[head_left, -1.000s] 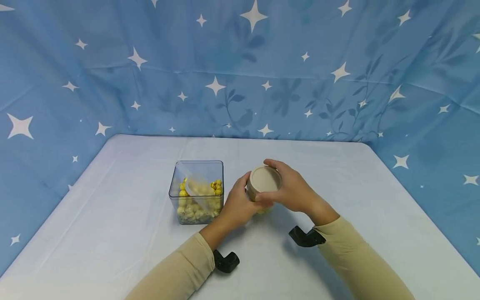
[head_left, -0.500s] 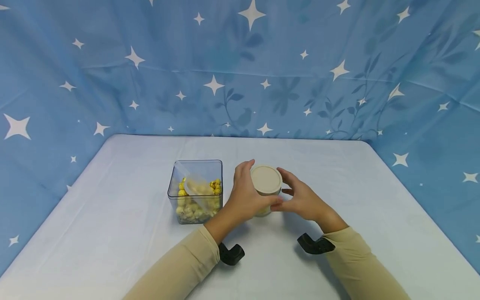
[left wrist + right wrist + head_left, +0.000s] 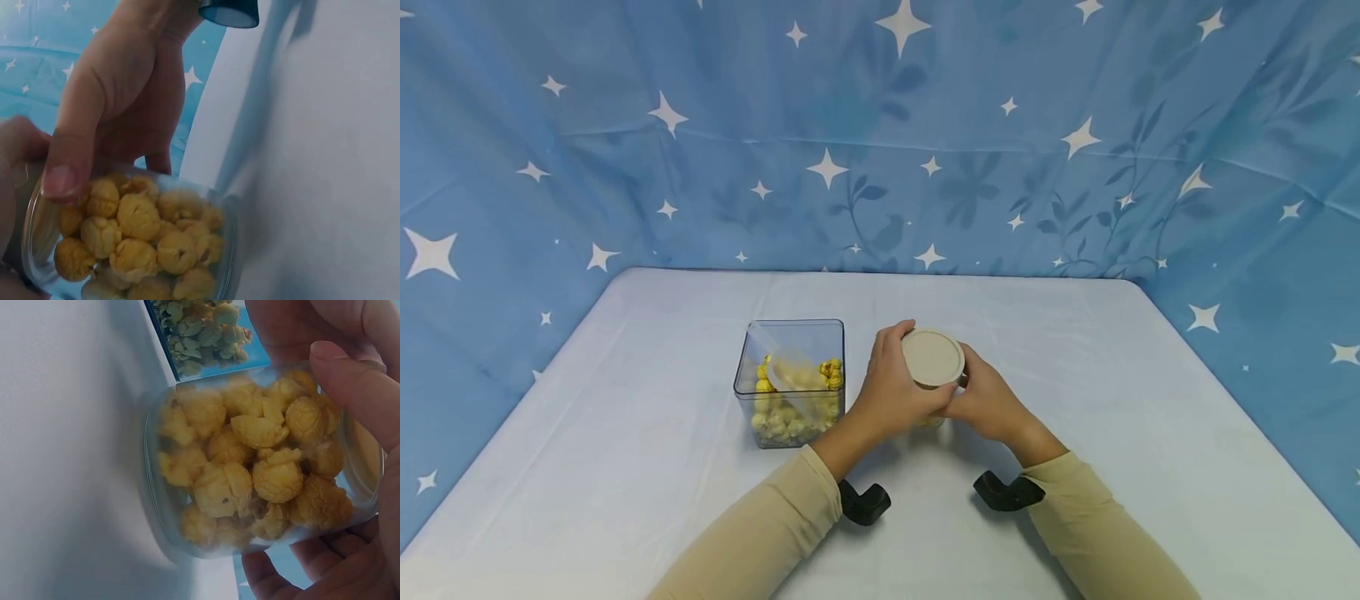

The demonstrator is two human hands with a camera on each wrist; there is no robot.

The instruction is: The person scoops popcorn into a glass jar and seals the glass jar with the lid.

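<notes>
A clear jar [image 3: 165,519] filled with yellow caramel-coloured popcorn has a round beige lid [image 3: 932,358] on top. My left hand [image 3: 891,392] grips the upper jar and lid from the left, thumb along the near side. On the right, my right hand [image 3: 992,404] holds the jar just under the lid, its thumb crossing the glass in the right wrist view. Both hands meet at the near side of the jar. The jar looks upright close to the tabletop; whether its base touches, I cannot tell.
A clear square bin [image 3: 790,393] of popcorn stands on the white table [image 3: 625,467] left of my hands. A translucent scoop [image 3: 790,375] leans inside it. Behind the table hangs a blue star-patterned curtain [image 3: 760,108].
My right hand came off the lid, spread beside the jar, then gripped it again. My left hand shifted up along the jar's left side to the lid. The bin stayed put.
</notes>
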